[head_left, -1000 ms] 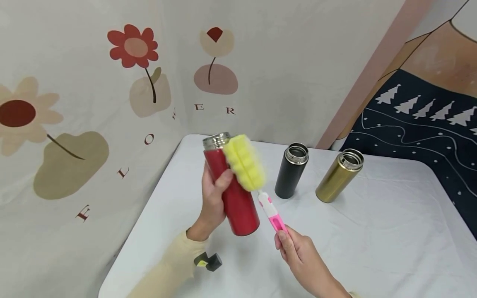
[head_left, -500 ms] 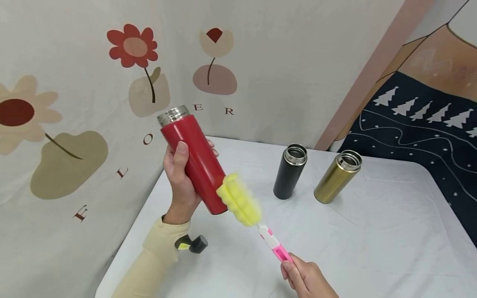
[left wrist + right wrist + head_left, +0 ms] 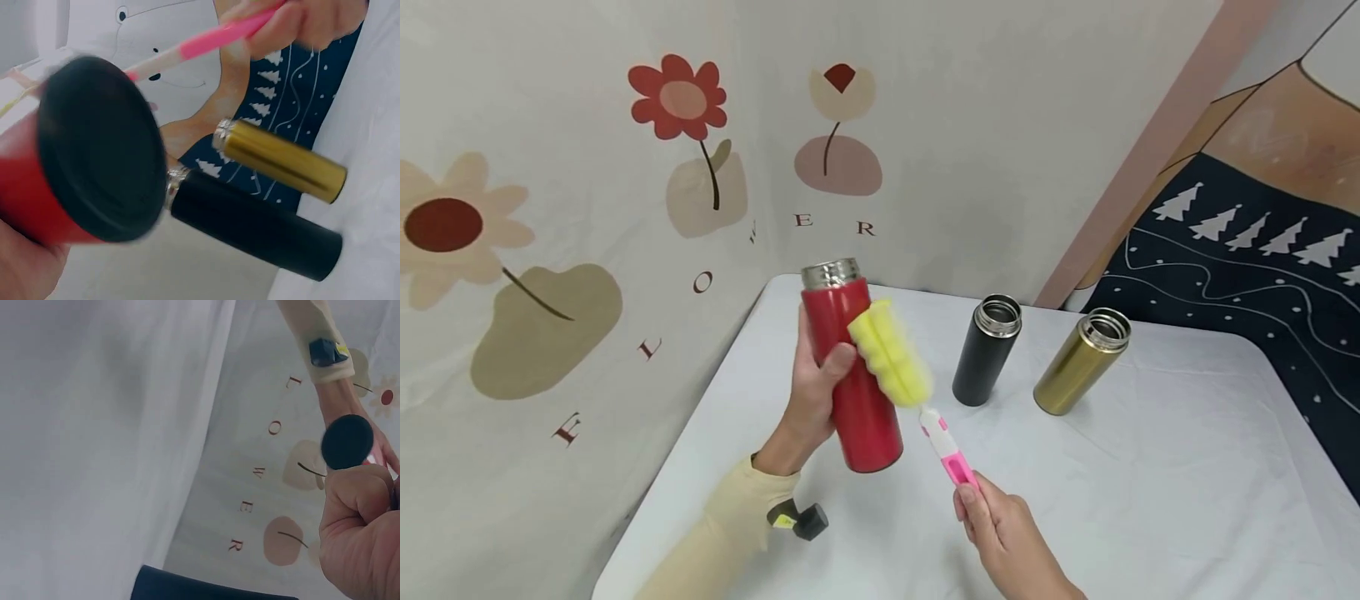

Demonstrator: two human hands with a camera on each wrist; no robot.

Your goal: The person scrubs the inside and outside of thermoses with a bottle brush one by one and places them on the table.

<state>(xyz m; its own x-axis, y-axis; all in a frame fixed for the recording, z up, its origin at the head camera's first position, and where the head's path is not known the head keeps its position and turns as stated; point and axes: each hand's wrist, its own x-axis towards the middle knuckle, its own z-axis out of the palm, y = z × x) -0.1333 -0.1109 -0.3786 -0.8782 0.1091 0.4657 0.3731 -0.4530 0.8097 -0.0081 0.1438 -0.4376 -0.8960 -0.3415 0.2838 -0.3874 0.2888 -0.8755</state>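
My left hand (image 3: pixel 812 387) grips a red thermos bottle (image 3: pixel 868 421) round its middle, held tilted above the white table. The bottle's bare steel mouth points up and its lid is off. In the left wrist view its dark base (image 3: pixel 100 150) faces the camera. My right hand (image 3: pixel 1007 525) holds the pink and white handle (image 3: pixel 951 450) of a bottle brush. The brush's yellow sponge head (image 3: pixel 891 354) overlaps the bottle's right side in the head view, outside the mouth. The right wrist view shows my right fist (image 3: pixel 362 519) near the bottle's round base (image 3: pixel 347 442).
A black thermos bottle (image 3: pixel 985 354) and a gold one (image 3: pixel 1078 367) stand lidless toward the back of the white-covered table (image 3: pixel 1187 467). A flower-printed cloth (image 3: pixel 970 150) hangs behind, and a dark tree-patterned cloth (image 3: pixel 1240 275) at the right.
The red bottle went up and left, then came back down and right, turning more upright. The sponge head slid from its upper side to its base and back up again. Both grips stayed.
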